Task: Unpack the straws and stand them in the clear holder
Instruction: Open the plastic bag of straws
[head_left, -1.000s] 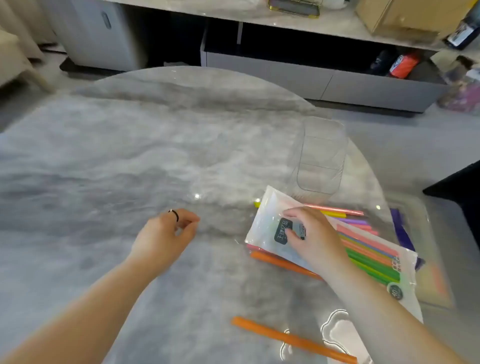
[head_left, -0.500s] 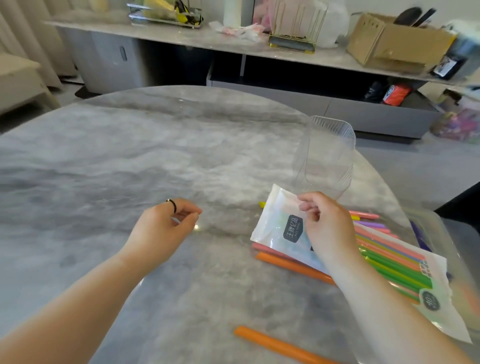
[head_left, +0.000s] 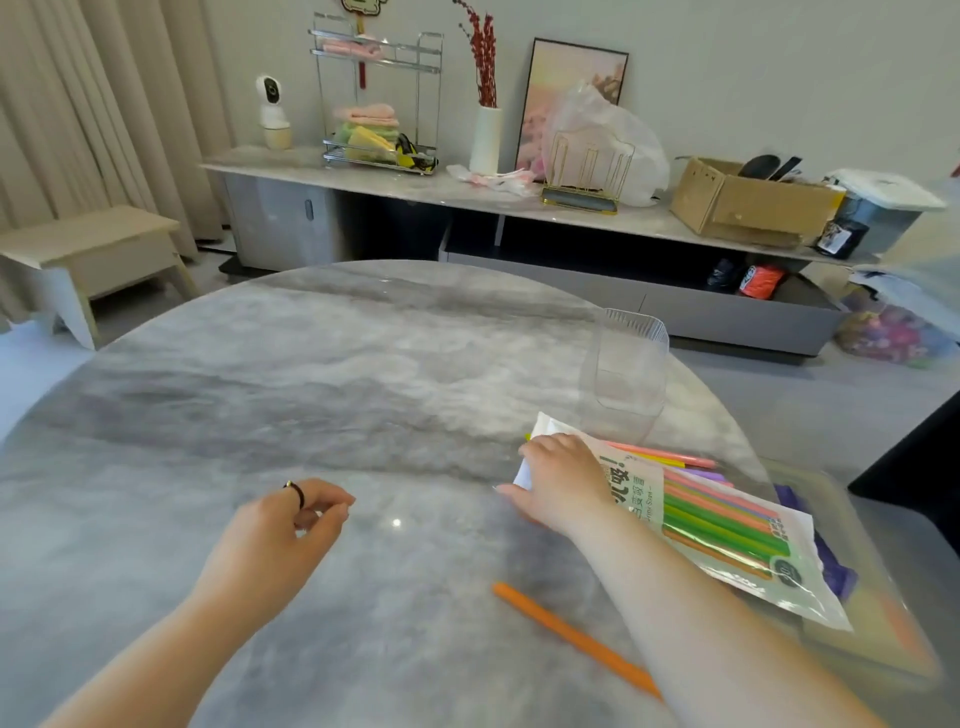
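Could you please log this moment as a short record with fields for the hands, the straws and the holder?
left hand: loosely curled above the table, holds nothing
right hand: grips the near end of the straw bag
straw bag: lies flat, coloured straws inside
loose orange straw: lies on the table, near the right forearm
clear holder: upright, empty, beyond the bag
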